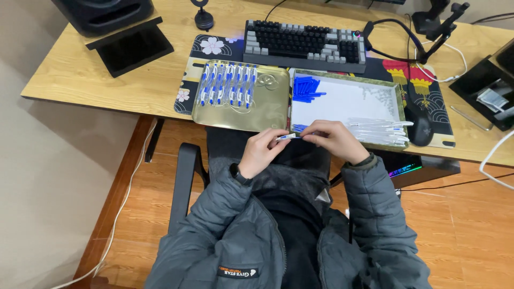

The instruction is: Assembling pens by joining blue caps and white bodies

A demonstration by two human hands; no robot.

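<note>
Two hands meet just in front of the surface (pixel 96 80) edge, over the person's lap: the left hand (pixel 261 151) and the right hand (pixel 334 140) each pinch one end of a single blue-and-white pen (pixel 289 137), held level between them. Two trays sit side by side behind them. In the gold tray (pixel 267 109) lie about ten finished pens (pixel 227 85) in a neat row. The white-lined tray (pixel 348 99) holds a heap of blue caps (pixel 305 88), too many to count, and a bundle of clear barrels (pixel 380 131) along its near edge. One keyboard (pixel 305 45) stands behind the trays, one mouse (pixel 420 128) to the right.
</note>
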